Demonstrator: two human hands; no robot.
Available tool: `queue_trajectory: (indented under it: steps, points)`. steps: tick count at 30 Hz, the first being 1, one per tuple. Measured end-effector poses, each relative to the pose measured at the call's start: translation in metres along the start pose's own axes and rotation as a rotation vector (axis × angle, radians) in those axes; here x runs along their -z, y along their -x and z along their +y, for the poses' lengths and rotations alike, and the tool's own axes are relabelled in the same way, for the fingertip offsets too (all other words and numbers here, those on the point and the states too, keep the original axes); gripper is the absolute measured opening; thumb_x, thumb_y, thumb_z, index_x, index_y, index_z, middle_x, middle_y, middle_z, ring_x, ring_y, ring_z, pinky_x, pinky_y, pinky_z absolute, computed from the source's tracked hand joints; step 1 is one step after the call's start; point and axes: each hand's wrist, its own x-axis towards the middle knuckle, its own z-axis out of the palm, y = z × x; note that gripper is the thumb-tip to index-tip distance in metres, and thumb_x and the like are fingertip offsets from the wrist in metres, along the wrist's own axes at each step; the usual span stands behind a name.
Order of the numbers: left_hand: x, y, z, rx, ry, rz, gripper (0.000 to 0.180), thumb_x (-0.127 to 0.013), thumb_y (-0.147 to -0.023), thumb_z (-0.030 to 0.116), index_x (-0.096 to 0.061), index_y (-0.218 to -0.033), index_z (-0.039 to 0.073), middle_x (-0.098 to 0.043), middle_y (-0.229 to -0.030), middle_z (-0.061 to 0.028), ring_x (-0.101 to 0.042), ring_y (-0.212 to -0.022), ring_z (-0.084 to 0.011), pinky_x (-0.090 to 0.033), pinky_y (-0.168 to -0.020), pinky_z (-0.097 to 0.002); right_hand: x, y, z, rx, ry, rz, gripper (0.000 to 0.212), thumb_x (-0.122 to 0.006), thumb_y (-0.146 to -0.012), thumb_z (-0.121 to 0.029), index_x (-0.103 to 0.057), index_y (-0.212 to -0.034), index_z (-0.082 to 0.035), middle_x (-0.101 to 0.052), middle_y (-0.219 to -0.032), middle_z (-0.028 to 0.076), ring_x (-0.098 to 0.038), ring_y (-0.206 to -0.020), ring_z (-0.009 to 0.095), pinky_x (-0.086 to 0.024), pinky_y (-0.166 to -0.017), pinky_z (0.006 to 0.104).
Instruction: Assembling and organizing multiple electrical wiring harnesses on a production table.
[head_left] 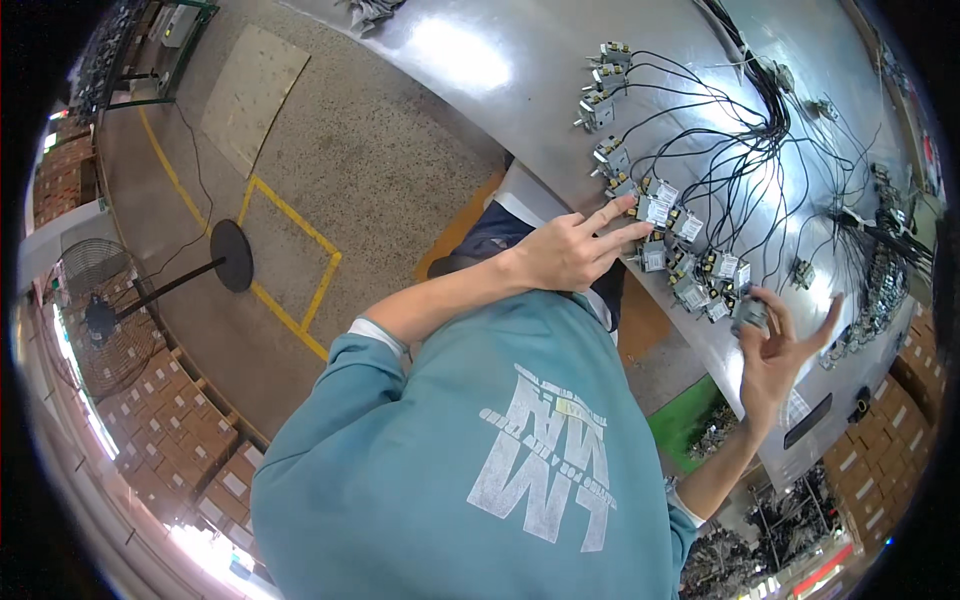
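Teal top w/ pale print was nearest cam, filling lower ctr; both forearms reached up from it to the metal table.

L hand was at the table's near edge, palm down, index + middle fingers apart and stretched over the labelled metal units; contact w/ them was hard to call at this res. R hand was further R, thumb + index clamped on a small grey unit, little finger stuck out away from the rest. Grey unit sat just beside the R end of the clump, by the table edge.

Metal units had white labels and yellow/blk bits; most were clumped betw. the two hands, w/ a few more strung in a loose line toward the top. Thin blk wires fanned from them to a thick bundle, upper R. Second wired pile lay on the far R of table, dark flat slab nearer the person, R of R hand.

Bkgd L: floor fan w/ round base, yellow floor lines, flat board on the floor, stacked cartons. More boxes were stacked far R.
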Motion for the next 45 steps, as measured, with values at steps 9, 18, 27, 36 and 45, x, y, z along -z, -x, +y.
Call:
queue_trajectory:
  steps: [9, 18, 27, 36, 45]
  points:
    - [-0.002, 0.006, -0.004, -0.025, -0.024, 0.044, 0.015, -0.064, -0.088, 0.008, -0.076, -0.082, 0.002, -0.062, -0.153, -0.0071, -0.050, -0.150, -0.0393, -0.060, -0.070, -0.0304, -0.040, 0.003, 0.050, 0.161, 1.097, -0.009, 0.072, -0.076, -0.095, -0.013, -0.047, -0.161, -0.013, -0.071, -0.127, 0.005, -0.060, -0.124, 0.026, -0.041, -0.105, 0.0437]
    - [0.013, 0.006, -0.004, -0.005, -0.006, -0.002, 0.015, -0.064, -0.088, 0.008, -0.073, -0.078, 0.003, -0.062, -0.153, -0.0063, -0.050, -0.150, -0.0397, -0.062, -0.071, -0.0313, -0.017, 0.015, 0.056, 0.085, 0.316, -0.068, 0.100, -0.077, -0.093, 0.000, -0.014, -0.169, -0.017, -0.058, -0.149, 0.013, -0.060, -0.135, 0.033, -0.049, -0.109, 0.0490]
    - [0.034, 0.005, -0.006, 0.036, 0.024, 0.000, 0.008, -0.066, -0.089, 0.003, -0.073, -0.088, 0.001, -0.064, -0.151, -0.0023, -0.056, -0.145, -0.0364, -0.061, -0.066, -0.0293, 0.017, 0.025, 0.073, -0.109, 0.103, -0.069, 0.015, -0.068, -0.107, -0.012, -0.067, -0.120, -0.004, -0.055, -0.144, 0.008, -0.065, -0.129, 0.026, -0.054, -0.099, 0.0353]
    - [0.052, -0.004, -0.007, 0.014, -0.010, 0.017, 0.016, -0.064, -0.086, 0.004, -0.068, -0.070, 0.002, -0.064, -0.151, -0.0062, -0.054, -0.146, -0.0394, -0.062, -0.066, -0.0321, 0.022, -0.008, 0.059, -0.178, 0.227, -0.174, 0.006, -0.070, -0.104, -0.007, -0.069, -0.105, -0.001, -0.062, -0.124, 0.002, -0.058, -0.095, 0.007, -0.049, -0.082, 0.0236]
    - [0.047, 0.003, -0.003, -0.001, -0.037, 0.054, 0.015, -0.064, -0.085, 0.005, -0.068, -0.070, 0.002, -0.064, -0.152, -0.0063, -0.054, -0.146, -0.0405, -0.064, -0.071, -0.0341, 0.019, -0.010, 0.068, -0.130, 0.125, -0.190, 0.010, -0.076, -0.098, -0.008, -0.071, -0.099, 0.000, -0.068, -0.114, 0.003, -0.059, -0.093, 0.009, -0.048, -0.082, 0.0256]
